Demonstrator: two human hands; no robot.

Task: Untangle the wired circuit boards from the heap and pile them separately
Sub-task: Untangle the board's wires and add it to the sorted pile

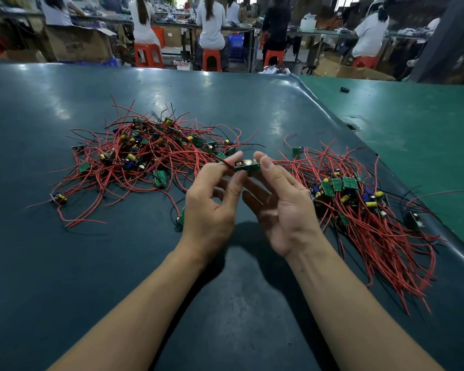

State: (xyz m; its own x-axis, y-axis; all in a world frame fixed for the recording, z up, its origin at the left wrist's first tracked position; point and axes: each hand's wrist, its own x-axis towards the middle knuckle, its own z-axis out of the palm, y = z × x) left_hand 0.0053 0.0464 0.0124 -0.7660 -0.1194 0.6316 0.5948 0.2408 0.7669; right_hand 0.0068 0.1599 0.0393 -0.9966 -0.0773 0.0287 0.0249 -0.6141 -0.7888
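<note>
— Head view, nearest first: what are the hands doing?
— Left hand (212, 202) and right hand (281, 207) pinch one circuit board (247, 166) between fingertips, raised above the dark table (65, 263).
— And beyond?
— Sorted pile (359, 207) to the right, tangled heap (145, 153) to the left; seated workers (212, 25) far behind.

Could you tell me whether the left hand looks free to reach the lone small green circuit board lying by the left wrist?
Probably not yet: the left hand shares a grip with the right hand on a small green wired circuit board. Otherwise the lone small green circuit board lies uncovered nearby.
</note>
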